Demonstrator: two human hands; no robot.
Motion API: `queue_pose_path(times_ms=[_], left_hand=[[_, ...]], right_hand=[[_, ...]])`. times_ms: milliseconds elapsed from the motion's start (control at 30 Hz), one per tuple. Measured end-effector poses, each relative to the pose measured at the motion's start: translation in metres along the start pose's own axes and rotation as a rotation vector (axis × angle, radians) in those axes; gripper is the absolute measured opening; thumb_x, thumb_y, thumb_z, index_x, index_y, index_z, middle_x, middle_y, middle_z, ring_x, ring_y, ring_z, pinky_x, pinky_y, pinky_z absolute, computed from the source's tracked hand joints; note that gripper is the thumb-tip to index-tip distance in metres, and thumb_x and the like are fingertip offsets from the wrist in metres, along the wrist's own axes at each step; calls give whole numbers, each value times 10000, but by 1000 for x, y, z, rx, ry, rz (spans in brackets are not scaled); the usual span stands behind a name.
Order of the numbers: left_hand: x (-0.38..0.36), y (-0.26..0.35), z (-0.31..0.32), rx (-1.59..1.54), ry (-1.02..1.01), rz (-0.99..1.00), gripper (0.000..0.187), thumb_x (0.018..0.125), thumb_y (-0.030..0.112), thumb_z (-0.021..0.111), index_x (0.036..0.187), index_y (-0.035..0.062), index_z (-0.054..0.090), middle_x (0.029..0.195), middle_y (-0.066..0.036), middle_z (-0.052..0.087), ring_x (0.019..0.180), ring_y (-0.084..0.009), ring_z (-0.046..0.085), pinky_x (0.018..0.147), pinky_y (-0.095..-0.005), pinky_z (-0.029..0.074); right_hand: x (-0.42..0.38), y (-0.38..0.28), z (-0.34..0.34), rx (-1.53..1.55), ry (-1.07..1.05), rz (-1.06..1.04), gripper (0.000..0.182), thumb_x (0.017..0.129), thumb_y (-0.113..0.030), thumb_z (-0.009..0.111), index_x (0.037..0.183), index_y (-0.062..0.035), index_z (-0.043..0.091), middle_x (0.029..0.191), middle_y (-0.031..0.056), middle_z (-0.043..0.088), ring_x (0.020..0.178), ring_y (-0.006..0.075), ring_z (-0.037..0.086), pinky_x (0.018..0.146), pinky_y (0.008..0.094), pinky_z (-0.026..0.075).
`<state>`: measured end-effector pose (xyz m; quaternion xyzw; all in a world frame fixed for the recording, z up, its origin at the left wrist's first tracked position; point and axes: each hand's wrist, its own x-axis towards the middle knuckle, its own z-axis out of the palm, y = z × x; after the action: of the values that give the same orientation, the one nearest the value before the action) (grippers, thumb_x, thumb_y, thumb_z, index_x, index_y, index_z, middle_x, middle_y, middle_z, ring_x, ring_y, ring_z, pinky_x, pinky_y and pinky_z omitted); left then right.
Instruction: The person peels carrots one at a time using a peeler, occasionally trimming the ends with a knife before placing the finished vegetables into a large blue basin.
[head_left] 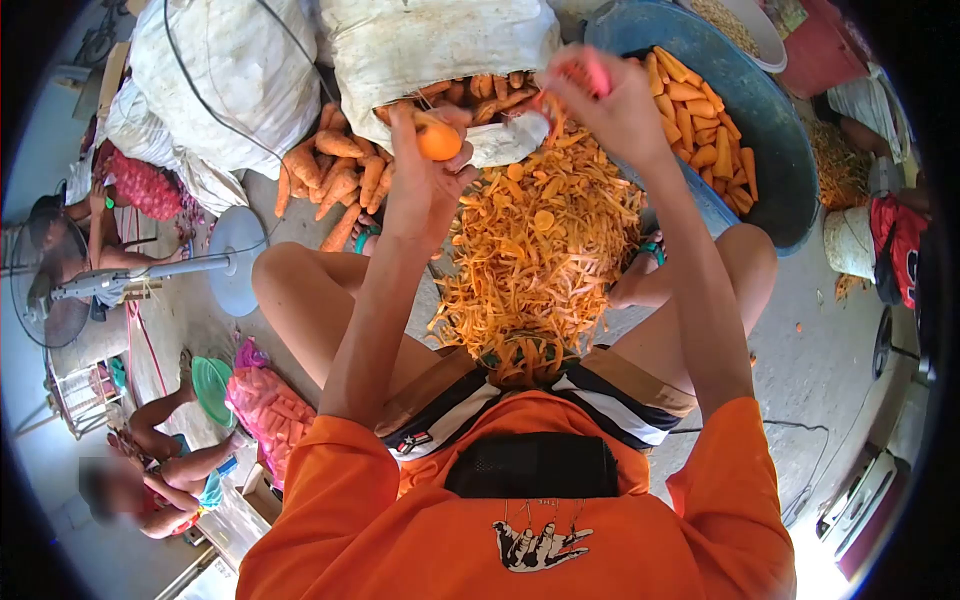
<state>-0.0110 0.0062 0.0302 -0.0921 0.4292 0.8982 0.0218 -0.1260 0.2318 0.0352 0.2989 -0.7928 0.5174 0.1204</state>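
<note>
My left hand (428,185) is closed round a carrot (438,141), whose smooth orange end faces me. To its right, my right hand (610,105) is raised with its fingers wrapped round a red-handled tool (590,76), blurred by motion; its working end is hard to make out. The two hands are apart. Below them, a big heap of orange peelings (540,250) lies between my legs. An open white sack (440,45) with unpeeled carrots (490,95) in its mouth is just beyond my hands.
Unpeeled carrots (335,165) lie on the floor at left. A blue basin (775,130) at right holds peeled carrots (700,120). A fan (140,275), a pink bag (268,410) and a green basin (211,388) stand farther left, near other people.
</note>
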Motion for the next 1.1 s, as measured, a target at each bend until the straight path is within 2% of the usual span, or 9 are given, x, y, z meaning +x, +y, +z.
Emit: queue_pose_path(times_ms=[67,200,267,467,733,800,900,967,1100], left_hand=[[6,-1,-5,31,95,-76,605,1028,726,379,1032,156,579,944,42,562,773,-103,457,711,-284,388],[7,-8,3,94,276,-141,548,1072,638,361,936,148,567,742,28,514,607,-85,405,579,-259,323],[11,-12,-1,76,271,-108,500,1082,589,387,946,138,556,622,36,431,494,-74,329,482,-238,250],[4,-12,2,19,218,-109,368,1091,481,394,927,173,510,566,80,325,470,-32,290,467,-219,234],[7,-7,0,-5,183,-126,345,1092,359,362,884,136,523,559,71,331,465,-49,266,468,-238,238],[4,-6,0,15,173,-114,365,1090,350,357,851,128,522,556,68,332,464,-54,261,463,-242,235],[3,-5,-7,7,107,-150,384,1083,348,357,827,113,522,564,60,348,466,-62,251,458,-252,221],[8,-15,-30,-36,-102,-213,373,1073,350,374,817,123,522,563,67,349,464,-56,260,458,-250,211],[5,-39,-31,88,14,-403,434,1078,419,376,771,142,508,552,80,333,457,-48,277,456,-247,203]], right_hand=[[-11,-16,4,-234,-215,-78,256,905,-322,774,1012,-94,732,818,132,709,729,344,678,667,411,536],[-26,-29,25,-330,-382,-164,272,872,-285,770,1043,-85,700,934,146,716,890,378,676,776,480,532],[-28,-27,32,-341,-375,-176,270,877,-274,763,1061,-89,696,948,140,718,892,373,678,781,475,534],[-31,-21,44,-365,-362,-174,272,879,-259,747,1095,-104,689,951,125,717,901,361,688,784,468,545],[-30,-5,53,-329,-355,-135,288,871,-278,741,1077,-80,707,929,159,720,903,377,698,795,498,548],[-22,28,49,-416,-454,244,283,921,-317,721,966,-39,707,853,172,703,858,368,691,766,444,525],[-2,23,15,-329,-520,504,396,951,-423,704,924,-28,708,787,153,683,786,318,682,738,415,506],[-1,27,-5,-316,-429,419,401,950,-440,711,949,-39,721,774,143,684,747,307,683,722,424,519],[6,26,-51,-330,-207,251,409,939,-453,741,981,-46,728,738,78,665,664,209,640,665,377,511]])
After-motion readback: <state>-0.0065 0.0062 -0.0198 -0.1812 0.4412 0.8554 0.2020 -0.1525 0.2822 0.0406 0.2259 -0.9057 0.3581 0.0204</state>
